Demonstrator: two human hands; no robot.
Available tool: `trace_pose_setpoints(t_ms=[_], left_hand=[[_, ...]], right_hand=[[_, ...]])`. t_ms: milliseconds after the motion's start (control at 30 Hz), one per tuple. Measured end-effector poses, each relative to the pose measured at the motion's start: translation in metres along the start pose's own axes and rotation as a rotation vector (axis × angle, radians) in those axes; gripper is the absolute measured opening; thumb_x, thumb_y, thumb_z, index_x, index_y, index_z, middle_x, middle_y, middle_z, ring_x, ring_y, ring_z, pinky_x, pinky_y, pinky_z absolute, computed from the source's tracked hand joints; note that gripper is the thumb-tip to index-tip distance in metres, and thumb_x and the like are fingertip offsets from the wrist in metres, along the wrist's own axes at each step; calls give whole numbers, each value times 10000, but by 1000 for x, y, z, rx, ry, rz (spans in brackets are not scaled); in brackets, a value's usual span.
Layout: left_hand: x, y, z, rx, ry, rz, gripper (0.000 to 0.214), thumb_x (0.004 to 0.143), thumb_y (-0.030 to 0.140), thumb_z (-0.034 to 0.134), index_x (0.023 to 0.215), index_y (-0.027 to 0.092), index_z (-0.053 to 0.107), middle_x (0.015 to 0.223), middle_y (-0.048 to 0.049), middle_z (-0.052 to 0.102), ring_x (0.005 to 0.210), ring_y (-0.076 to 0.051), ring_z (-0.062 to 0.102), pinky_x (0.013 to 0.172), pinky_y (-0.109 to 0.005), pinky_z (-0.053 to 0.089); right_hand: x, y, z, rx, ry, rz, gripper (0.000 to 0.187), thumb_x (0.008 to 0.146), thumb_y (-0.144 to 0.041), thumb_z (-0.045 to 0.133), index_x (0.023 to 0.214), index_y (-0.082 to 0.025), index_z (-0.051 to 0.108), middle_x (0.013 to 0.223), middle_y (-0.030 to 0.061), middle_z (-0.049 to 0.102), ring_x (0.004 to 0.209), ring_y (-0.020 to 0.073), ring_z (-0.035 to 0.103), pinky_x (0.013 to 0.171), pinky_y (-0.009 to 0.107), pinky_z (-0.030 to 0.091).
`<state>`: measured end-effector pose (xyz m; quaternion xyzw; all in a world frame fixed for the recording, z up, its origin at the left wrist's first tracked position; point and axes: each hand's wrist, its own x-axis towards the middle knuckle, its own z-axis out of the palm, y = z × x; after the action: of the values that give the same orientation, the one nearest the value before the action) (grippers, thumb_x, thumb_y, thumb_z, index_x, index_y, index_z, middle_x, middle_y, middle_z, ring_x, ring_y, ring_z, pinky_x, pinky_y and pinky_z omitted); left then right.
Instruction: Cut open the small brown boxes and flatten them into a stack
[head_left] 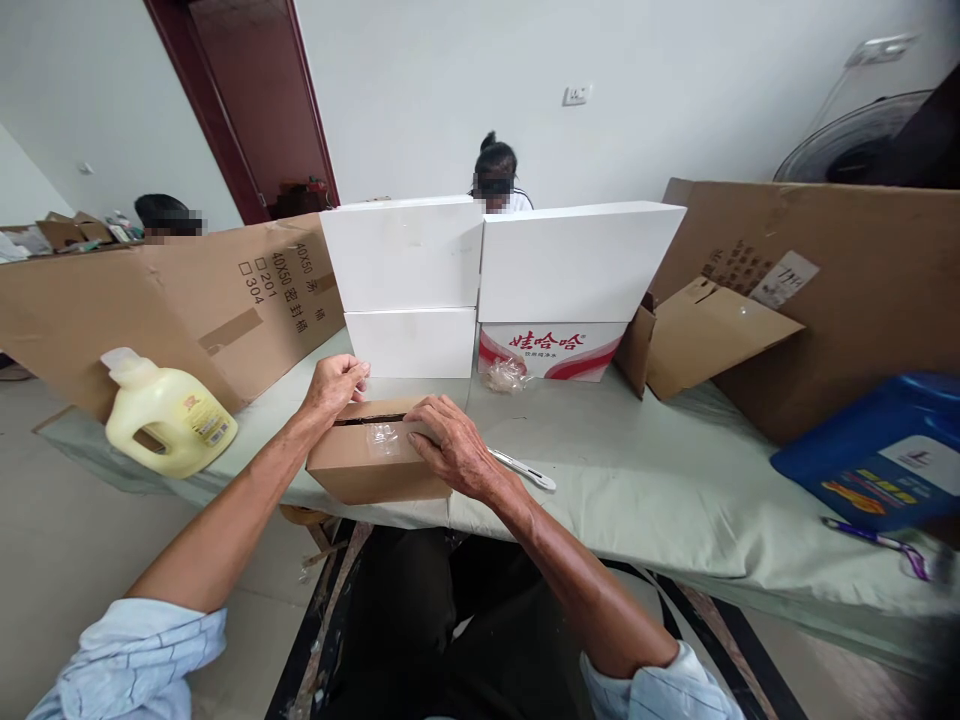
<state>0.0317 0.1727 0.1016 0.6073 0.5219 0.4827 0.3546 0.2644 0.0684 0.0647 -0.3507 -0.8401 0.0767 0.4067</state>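
A small brown cardboard box (360, 470) sits at the near edge of the table, its top flaps closed with clear tape across the seam. My left hand (334, 385) curls over the box's far left corner, fingers bent onto the flap. My right hand (454, 445) lies on the box's top right part, fingers pressed down on the flap by the tape. A white utility knife (525, 468) lies on the cloth just right of my right hand.
A yellow jug (169, 415) lies at the left on the pale green tablecloth (637, 470). White boxes (495, 265) stack behind, over a red-printed carton (555, 350). Large cardboard sheets (840, 280) flank both sides. A blue container (885, 450) stands at right. Two people sit beyond.
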Motion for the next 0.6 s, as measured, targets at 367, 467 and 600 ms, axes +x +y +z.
trace_pose_setpoints(t_ms=[367,467,600], left_hand=[[14,-2,-12,-31,-135,-150,357,788,407,864,688,148,639,667,-49,693,501,-110,593,496,-238,523],[14,-9,-10,-57,-82,-158,359,879,383,835,720,151,611,702,-22,680,521,-92,588,515,-224,524],[15,-19,-7,-56,-23,-179,300,1034,350,728,836,144,637,749,24,651,571,-86,587,546,-217,527]], right_hand=[[2,6,-5,170,-28,92,179,1024,-156,493,1058,-236,650,1059,60,714,1004,215,670,929,338,502],[3,6,-5,172,-38,107,180,1015,-155,503,1056,-232,661,1055,56,720,995,213,672,910,330,494],[4,6,-6,158,-62,149,165,1034,-174,519,1062,-237,669,1060,46,733,979,204,671,889,315,485]])
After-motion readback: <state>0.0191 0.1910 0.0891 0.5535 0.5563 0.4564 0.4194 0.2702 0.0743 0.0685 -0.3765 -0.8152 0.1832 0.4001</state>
